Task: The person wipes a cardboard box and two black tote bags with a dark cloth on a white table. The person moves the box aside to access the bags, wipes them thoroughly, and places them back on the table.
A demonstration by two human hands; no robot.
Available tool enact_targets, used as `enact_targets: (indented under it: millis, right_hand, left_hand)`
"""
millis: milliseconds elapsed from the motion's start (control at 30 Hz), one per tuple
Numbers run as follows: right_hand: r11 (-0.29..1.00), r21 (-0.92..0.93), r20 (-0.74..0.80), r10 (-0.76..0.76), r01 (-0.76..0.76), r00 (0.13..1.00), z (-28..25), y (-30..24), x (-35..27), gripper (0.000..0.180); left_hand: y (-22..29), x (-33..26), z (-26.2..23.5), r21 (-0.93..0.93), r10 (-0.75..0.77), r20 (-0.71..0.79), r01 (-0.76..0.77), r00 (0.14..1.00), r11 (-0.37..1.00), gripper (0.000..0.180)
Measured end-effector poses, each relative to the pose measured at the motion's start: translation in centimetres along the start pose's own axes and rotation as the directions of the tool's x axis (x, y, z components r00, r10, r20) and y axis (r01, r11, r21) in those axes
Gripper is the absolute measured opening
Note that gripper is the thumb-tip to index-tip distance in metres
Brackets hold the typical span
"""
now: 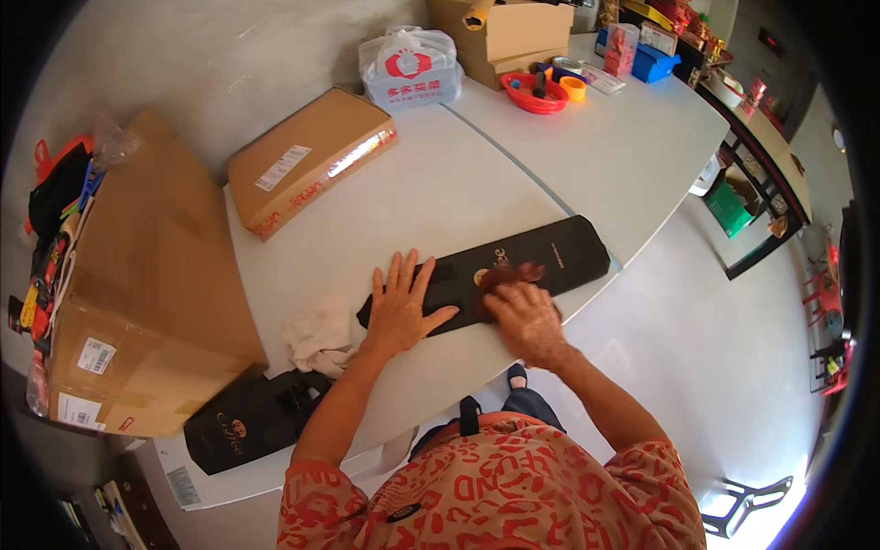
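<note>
A long, flat black piece (541, 257) with cut corners, light lettering and a small round emblem lies on the white table, close to its near edge. Spread flat across its left end is my left hand (399, 307), fingers apart. My right hand (527, 316) presses a crumpled brown cloth (495, 278) onto the middle of the black piece, and it looks slightly blurred. A cream cloth (319, 335) lies bunched left of my left hand. Below that cloth, at the table's near left, rests a second black piece (243, 426) with a similar emblem, partly under my left forearm.
A tall cardboard box (165, 293) stands at the left, with a flatter taped carton (312, 156) behind. Along the back are a white plastic bag (411, 69), an open carton (522, 37), a red round tray (534, 99) and a blue bin (654, 62).
</note>
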State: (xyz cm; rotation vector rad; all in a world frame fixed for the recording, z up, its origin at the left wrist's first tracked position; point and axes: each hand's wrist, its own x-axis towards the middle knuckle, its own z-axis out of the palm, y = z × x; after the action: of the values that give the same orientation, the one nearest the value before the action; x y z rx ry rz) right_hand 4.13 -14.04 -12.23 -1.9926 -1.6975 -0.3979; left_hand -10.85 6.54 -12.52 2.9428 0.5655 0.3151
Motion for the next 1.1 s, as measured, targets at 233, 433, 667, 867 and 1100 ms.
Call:
enact_targets:
  millis: [233, 433, 667, 867, 1100]
  right_hand:
    - [1.000, 0.014, 0.032, -0.018, 0.018, 0.999, -0.6, 0.6, 0.4, 0.039]
    - [0.970, -0.198, -0.140, 0.115, -0.141, 0.983, -1.6, 7.5, 0.9, 0.033]
    - [0.941, -0.267, -0.139, 0.177, -0.209, 0.974, -2.7, 16.2, 2.2, 0.031]
    - [0.929, -0.218, -0.017, 0.303, -0.299, 0.953, -3.5, 25.8, 2.4, 0.037]
    - [0.957, -0.188, 0.166, 0.254, -0.222, 0.953, -7.5, 25.9, 6.9, 0.054]
  left_hand:
    - [0.3, 0.5, -0.3, -0.090, -0.053, 0.092, 0.061, 0.994, 0.994, 0.094]
    - [1.4, 1.6, -2.3, -0.038, -0.163, 0.227, 0.176, 0.960, 0.984, 0.100]
    - [2.7, 2.3, -2.5, 0.049, -0.190, 0.155, 0.185, 0.969, 0.982, 0.099]
    - [2.9, 3.0, -2.0, -0.040, -0.178, 0.091, 0.182, 0.980, 0.982, 0.105]
    - [2.7, 5.4, -3.9, -0.073, -0.260, 0.256, 0.287, 0.931, 0.955, 0.100]
